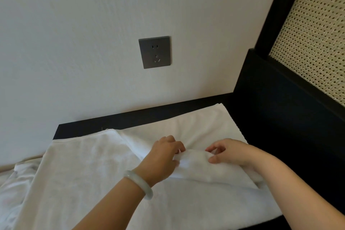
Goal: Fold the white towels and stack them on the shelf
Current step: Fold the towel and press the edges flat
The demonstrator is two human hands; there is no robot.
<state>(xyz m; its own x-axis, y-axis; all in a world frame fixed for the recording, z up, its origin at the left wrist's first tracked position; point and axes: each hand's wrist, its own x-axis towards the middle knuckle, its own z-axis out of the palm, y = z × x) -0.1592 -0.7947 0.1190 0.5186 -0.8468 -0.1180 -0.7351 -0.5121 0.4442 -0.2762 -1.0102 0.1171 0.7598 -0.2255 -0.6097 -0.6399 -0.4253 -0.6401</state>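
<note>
Where the two hands meet, a white towel (201, 170) rises in a soft, thick fold, its terry surface plain and unmarked, with a smoother flat layer of the same cloth running beyond the fingers towards the wall (74, 43). To the left of the left hand (162, 157) a second white towel (78, 158) lies spread with a hemmed edge on its far side, and it turns crumpled further left. Both towels rest on a dark counter (130, 117), of which only a narrow black strip shows between the cloth and the wall beyond the hands. Just to the right of the right hand (229, 152) a black frame (276, 108) stands close against the towel's edge, carrying a woven cane panel (313, 43) above; open room lies mostly to the left. A grey socket plate (154, 52) sits on the wall well above the hands. The left hand, with a pale bangle (139, 184) at the wrist, curls its fingers over the raised fold and grips its left end. The right hand pinches the fold's right end between thumb and bent fingers, the two hands near each other but apart.
</note>
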